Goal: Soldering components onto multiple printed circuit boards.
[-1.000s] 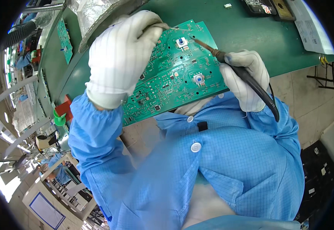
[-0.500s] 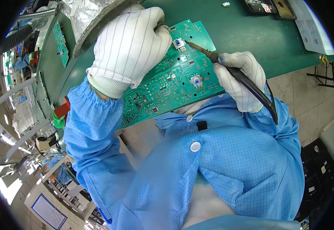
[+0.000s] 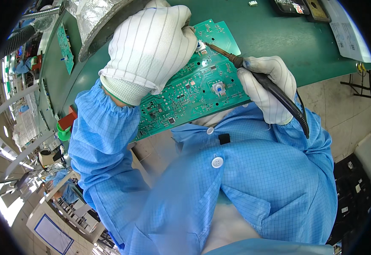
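Soldering under way: right hand [image 3: 267, 87] clamped on iron [image 3: 262, 80], tip at board [image 3: 194, 91] joint; left hand [image 3: 149, 49] closed, fingers pressing board on desk [image 3: 270, 29]. Joints left: cannot tell.

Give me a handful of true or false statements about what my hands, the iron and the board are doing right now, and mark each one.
1. The right hand holds a soldering iron in its grip. True.
2. The circuit board is red. False: it is green.
3. The left hand is bare. False: it wears a white striped glove and rests on the board.
4. The iron's tip points at the board's upper part, close to the left hand's fingertips. True.
5. The board lies flat in the middle of the green bench. False: it sits at the near edge, tilted, overhanging toward the person's blue coat.
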